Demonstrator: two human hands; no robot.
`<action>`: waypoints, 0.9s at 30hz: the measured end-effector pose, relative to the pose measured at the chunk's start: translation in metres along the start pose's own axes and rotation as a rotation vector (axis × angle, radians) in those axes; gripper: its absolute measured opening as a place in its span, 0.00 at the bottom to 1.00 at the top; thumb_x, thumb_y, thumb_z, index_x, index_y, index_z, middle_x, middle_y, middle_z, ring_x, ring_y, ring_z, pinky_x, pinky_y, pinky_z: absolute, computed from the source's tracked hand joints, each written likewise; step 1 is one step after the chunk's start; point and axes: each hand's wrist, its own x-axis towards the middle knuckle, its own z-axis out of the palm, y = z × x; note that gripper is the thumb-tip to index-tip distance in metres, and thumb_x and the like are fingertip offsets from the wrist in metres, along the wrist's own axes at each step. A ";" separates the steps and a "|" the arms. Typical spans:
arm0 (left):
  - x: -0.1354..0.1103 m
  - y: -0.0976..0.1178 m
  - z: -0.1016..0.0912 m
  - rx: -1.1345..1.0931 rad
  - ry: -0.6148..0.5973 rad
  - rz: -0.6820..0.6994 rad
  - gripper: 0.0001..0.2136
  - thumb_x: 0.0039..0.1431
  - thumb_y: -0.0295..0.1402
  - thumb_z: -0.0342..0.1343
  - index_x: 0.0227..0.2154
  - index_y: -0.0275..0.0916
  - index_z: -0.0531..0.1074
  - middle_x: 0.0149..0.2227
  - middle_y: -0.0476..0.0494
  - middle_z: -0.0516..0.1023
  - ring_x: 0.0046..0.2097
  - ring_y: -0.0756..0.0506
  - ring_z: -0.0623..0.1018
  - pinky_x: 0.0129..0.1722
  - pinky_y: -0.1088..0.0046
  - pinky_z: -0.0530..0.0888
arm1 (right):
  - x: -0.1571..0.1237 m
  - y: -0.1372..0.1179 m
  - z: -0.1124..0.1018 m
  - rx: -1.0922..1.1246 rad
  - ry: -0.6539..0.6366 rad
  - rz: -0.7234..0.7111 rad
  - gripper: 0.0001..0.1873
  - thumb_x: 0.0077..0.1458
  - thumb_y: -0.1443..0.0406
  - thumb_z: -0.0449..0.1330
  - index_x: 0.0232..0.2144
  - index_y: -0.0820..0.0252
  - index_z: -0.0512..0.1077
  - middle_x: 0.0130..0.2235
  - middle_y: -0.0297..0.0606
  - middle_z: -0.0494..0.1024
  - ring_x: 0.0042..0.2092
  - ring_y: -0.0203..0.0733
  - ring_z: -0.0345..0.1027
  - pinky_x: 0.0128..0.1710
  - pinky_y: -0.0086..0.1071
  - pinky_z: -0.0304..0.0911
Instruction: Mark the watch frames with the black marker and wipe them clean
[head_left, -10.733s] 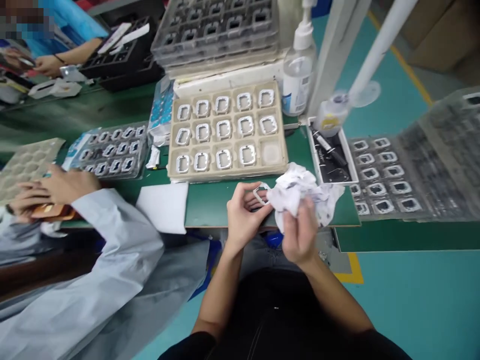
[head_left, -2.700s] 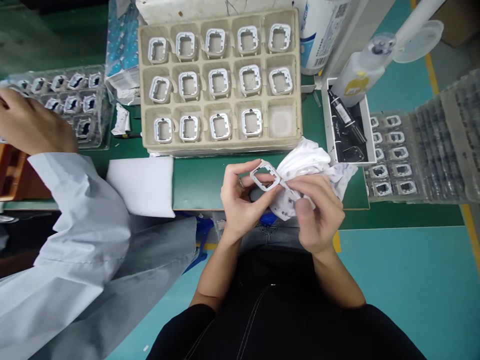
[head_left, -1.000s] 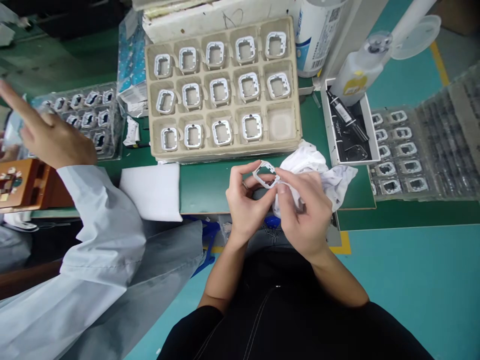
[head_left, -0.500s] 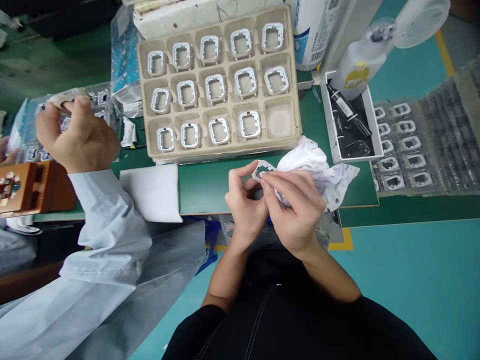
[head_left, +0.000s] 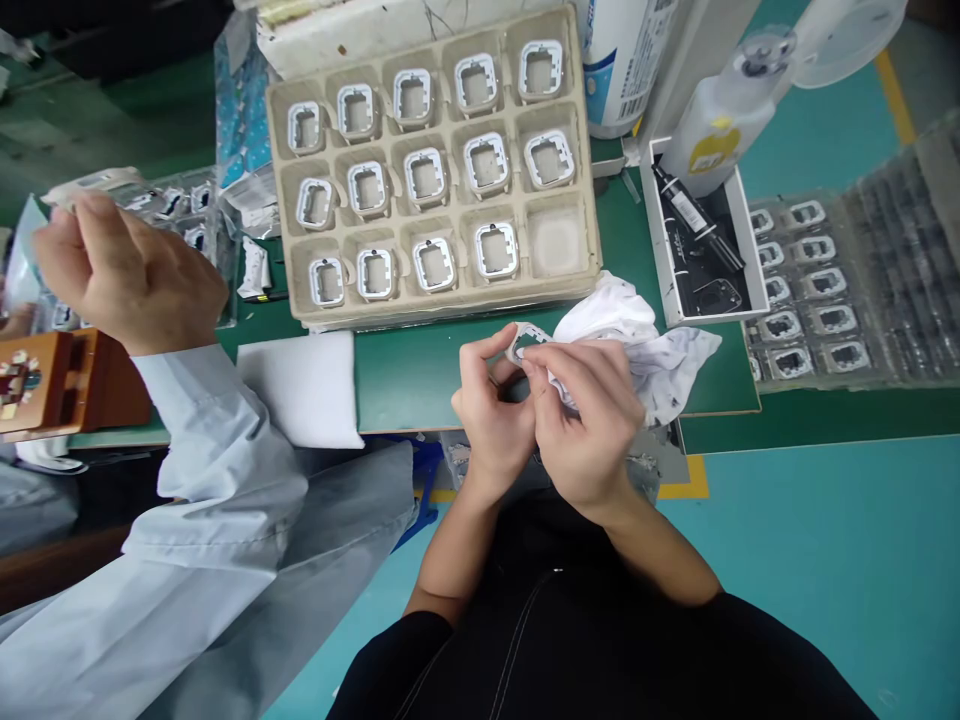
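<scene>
My left hand (head_left: 495, 410) pinches a small white square frame (head_left: 528, 337) between thumb and forefinger, just above the bench's front edge. My right hand (head_left: 589, 420) is closed beside it, thumb and forefinger pressed together at the frame's opening. A bit of white shows at those fingertips, and the rumpled white cloth (head_left: 637, 340) spreads from under this hand onto the bench. Behind both hands stands a beige moulded tray (head_left: 442, 305) with similar frames in its pockets; the front right pocket holds none.
A co-worker's hand (head_left: 127, 270) holds a pale part at left, near a brown wooden fixture (head_left: 112, 385). A white foam sheet (head_left: 300, 390) lies on the bench. At right are a white box (head_left: 712, 312) with bottles and a clear tray (head_left: 885, 350) of frames.
The co-worker's hand has moved left and lifted its pale part. My own hands stay almost in place on the frame, with only a slight shift of the right hand.
</scene>
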 end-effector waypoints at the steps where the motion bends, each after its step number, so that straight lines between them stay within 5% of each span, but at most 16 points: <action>1: -0.001 0.000 0.000 -0.001 0.004 -0.003 0.22 0.74 0.48 0.77 0.63 0.50 0.79 0.38 0.53 0.93 0.32 0.47 0.89 0.31 0.72 0.80 | 0.000 -0.001 0.001 -0.017 0.005 0.013 0.12 0.76 0.74 0.68 0.51 0.50 0.84 0.47 0.37 0.92 0.49 0.49 0.83 0.53 0.48 0.79; 8: -0.007 -0.002 0.001 -0.023 0.087 -0.059 0.23 0.74 0.53 0.77 0.60 0.51 0.77 0.44 0.48 0.95 0.40 0.42 0.93 0.37 0.68 0.86 | 0.001 -0.007 0.000 0.006 -0.016 0.121 0.07 0.77 0.70 0.70 0.48 0.50 0.84 0.46 0.36 0.91 0.51 0.49 0.81 0.55 0.49 0.76; 14: -0.006 0.002 0.002 0.003 0.121 -0.053 0.23 0.72 0.55 0.78 0.56 0.52 0.77 0.41 0.52 0.93 0.38 0.42 0.93 0.34 0.68 0.86 | 0.002 -0.009 -0.005 0.063 -0.041 0.112 0.11 0.75 0.72 0.70 0.48 0.47 0.88 0.46 0.34 0.92 0.49 0.48 0.83 0.54 0.50 0.77; 27: -0.010 -0.004 0.000 -0.056 0.147 -0.042 0.18 0.75 0.48 0.76 0.57 0.52 0.76 0.47 0.52 0.94 0.46 0.42 0.95 0.46 0.64 0.91 | -0.008 -0.012 -0.007 0.038 -0.085 0.031 0.21 0.71 0.76 0.66 0.56 0.48 0.88 0.52 0.39 0.91 0.54 0.53 0.80 0.57 0.52 0.80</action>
